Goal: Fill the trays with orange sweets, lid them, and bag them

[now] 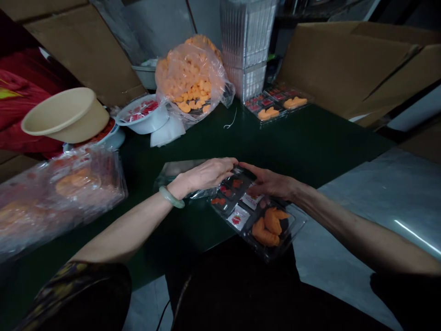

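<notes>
The left hand [206, 175] curled, fingers together, over a clear plastic tray's [257, 216] far edge; the right hand [270, 180] lay spread on it, at the dark green tabletop's [292, 142] near edge.

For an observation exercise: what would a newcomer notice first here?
A bulging clear bag of orange pieces stands out at the far edge of the dark green table. Centre front, the left hand and right hand meet on a clear compartmented tray. A tilted beige bowl sits far left.

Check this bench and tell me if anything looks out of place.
The tan bowl sits tilted on a pale dish at the left of the bench, not flat, so it looks askew. A loose white string also lies on the green tabletop.
</notes>
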Motion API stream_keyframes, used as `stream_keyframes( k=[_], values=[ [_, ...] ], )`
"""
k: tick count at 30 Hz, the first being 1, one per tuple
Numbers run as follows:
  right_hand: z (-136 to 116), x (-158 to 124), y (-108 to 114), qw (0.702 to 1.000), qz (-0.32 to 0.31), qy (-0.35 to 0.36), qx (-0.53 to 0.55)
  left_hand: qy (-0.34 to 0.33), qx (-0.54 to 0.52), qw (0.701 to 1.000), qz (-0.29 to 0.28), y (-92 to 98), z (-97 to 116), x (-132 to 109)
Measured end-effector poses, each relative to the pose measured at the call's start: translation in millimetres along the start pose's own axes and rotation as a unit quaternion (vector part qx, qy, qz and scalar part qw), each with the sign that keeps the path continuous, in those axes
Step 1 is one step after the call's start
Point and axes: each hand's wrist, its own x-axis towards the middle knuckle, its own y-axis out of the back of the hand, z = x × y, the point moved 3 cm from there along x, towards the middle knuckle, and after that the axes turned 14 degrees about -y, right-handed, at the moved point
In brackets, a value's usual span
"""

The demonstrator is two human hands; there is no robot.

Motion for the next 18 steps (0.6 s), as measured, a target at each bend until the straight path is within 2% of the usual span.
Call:
stream_keyframes(
  k=[3, 5, 8, 13, 18],
  values=[
    [2, -4, 2, 1.0, 0.013, 0.001, 0.008, -0.007, 0.033, 0.999, -0.005, -2.2, 6, 1],
    [3, -6, 3, 0.999, 0.033, -0.001, 0.017, -0.017, 0.051, 0.998, -0.03, -6.7, 11, 0],
    [3, -7, 3, 0.999, 0.03, -0.003, 0.015, -0.034, 0.055, 0.996, -0.058, -12.5, 15, -2],
    [6, -4, 8, 0.999, 0.017, 0.006, -0.035, -0.033, 0.053, 0.998, -0.019, -11.5, 18, -5],
    [19, 1, 6, 1.0, 0.006, 0.018, 0.0, 0.053, 0.162, 0.985, 0.029, -19.1, 26, -12]
  ],
)
